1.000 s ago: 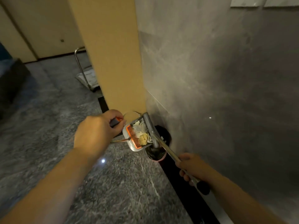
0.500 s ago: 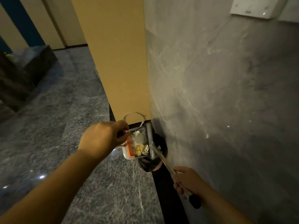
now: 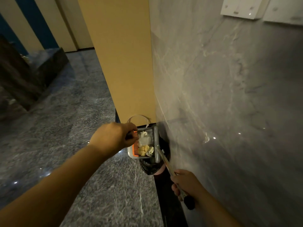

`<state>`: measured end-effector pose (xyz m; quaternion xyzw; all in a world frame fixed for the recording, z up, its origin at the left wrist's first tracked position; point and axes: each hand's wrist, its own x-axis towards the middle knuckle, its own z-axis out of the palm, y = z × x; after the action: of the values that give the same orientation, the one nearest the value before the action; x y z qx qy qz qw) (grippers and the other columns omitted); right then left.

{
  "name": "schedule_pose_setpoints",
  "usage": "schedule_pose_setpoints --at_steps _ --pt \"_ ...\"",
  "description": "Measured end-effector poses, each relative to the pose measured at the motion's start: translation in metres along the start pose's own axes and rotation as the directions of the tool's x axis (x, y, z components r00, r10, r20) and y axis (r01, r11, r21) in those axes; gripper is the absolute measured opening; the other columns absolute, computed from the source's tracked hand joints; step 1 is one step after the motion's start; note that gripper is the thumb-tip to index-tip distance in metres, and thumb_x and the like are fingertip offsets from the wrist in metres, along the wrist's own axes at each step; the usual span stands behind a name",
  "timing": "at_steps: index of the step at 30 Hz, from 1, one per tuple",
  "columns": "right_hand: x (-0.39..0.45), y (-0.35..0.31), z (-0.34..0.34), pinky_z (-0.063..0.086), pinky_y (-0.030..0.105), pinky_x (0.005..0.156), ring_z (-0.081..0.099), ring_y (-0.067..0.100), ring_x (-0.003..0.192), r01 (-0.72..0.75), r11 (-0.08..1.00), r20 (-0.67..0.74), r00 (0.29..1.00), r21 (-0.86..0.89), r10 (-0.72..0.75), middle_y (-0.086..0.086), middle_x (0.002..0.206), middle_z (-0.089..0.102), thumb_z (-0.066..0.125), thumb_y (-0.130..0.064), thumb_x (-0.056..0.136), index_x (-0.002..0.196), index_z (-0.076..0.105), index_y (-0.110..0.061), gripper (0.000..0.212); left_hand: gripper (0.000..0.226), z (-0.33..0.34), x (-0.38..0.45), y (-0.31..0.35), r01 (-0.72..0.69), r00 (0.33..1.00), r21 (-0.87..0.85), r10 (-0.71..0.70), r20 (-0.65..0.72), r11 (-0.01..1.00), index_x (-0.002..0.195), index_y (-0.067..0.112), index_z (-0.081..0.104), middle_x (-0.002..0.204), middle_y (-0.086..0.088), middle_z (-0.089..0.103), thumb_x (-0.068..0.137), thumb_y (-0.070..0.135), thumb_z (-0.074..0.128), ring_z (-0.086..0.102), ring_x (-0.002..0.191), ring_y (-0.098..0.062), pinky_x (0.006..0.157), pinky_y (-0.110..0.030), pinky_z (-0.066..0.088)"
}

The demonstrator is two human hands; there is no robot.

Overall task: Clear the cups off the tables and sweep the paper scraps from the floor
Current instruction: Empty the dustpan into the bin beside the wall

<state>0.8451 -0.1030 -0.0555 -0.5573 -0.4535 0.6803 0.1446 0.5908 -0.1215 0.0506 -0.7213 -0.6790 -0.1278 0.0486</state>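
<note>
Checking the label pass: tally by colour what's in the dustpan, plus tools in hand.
White paper scraps: 2
Yellow paper scraps: 1
Dustpan, held by the left hand: 1
Broom, gripped by the right hand: 1
Total: 5. A small pale bit by the yellow scrap is unclear and not counted.

The floor [image 3: 68,153] under me is polished grey stone, glossy with light spots. The wall [image 3: 229,95] looks like smooth veined marble. My dustpan [image 3: 131,154] seems pale plastic with an orange plastic comb [image 3: 135,147], holding crumpled paper scraps [image 3: 144,149]; the broom handle [image 3: 167,163] looks metallic.
</note>
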Motion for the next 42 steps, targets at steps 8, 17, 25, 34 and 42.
schedule_pose_setpoints --at_steps 8,17,25,34,42 --pt "0.001 0.002 0.004 0.035 0.025 0.040 0.041 0.017 0.047 -0.020 0.999 -0.034 0.999 0.036 0.021 0.012 0.062 0.042 0.045 0.002 0.095 0.094 0.050 0.004 0.006 0.023 0.006 0.016 0.012 -0.113 0.978 0.106 0.091 0.188 0.988 0.105 0.028 0.063 0.079 0.012 0.058 0.091 0.046 0.058 0.052 0.066 -0.008 0.060 -0.027 0.049" --pt "0.001 0.006 -0.008 0.033 0.021 0.036 0.043 0.017 0.045 -0.053 0.991 -0.034 0.998 0.123 0.057 0.012 0.061 0.044 0.046 0.001 0.094 0.077 0.046 -0.009 0.020 0.032 0.011 0.027 0.029 -0.309 0.932 0.259 0.237 0.276 0.915 0.114 0.026 0.054 0.099 0.007 0.062 0.096 0.051 0.047 0.052 0.074 -0.009 0.061 -0.025 0.044" --pt "0.004 0.012 -0.009 0.036 0.025 0.040 0.045 0.018 0.048 -0.015 0.997 -0.067 0.998 0.072 0.019 0.011 0.060 0.047 0.045 -0.003 0.097 0.108 0.057 0.006 0.019 0.033 0.020 0.024 0.036 -0.448 0.873 0.252 0.358 0.332 0.858 0.119 0.024 0.050 0.089 0.009 0.054 0.098 0.049 0.043 0.053 0.072 -0.008 0.061 -0.023 0.046" --pt "0.012 0.015 -0.005 0.033 0.016 0.033 0.043 0.018 0.046 -0.074 0.972 -0.079 0.992 0.223 0.093 0.013 0.067 0.046 0.039 0.002 0.095 0.091 0.052 -0.008 0.017 0.024 0.026 0.018 0.048 -0.342 0.935 0.262 0.301 0.185 0.902 0.098 0.023 0.058 0.077 0.008 0.058 0.092 0.047 0.057 0.049 0.058 -0.008 0.047 -0.025 0.046" --pt "0.017 0.021 -0.003 0.039 0.016 0.036 0.047 0.009 0.041 -0.037 0.992 -0.100 0.994 0.123 0.049 0.004 0.065 0.049 0.047 -0.002 0.090 0.119 0.055 -0.007 0.031 0.030 0.027 0.020 0.053 -0.302 0.941 0.285 0.237 0.240 0.910 0.106 0.025 0.055 0.089 0.006 0.062 0.097 0.051 0.044 0.059 0.073 -0.015 0.061 -0.030 0.052"
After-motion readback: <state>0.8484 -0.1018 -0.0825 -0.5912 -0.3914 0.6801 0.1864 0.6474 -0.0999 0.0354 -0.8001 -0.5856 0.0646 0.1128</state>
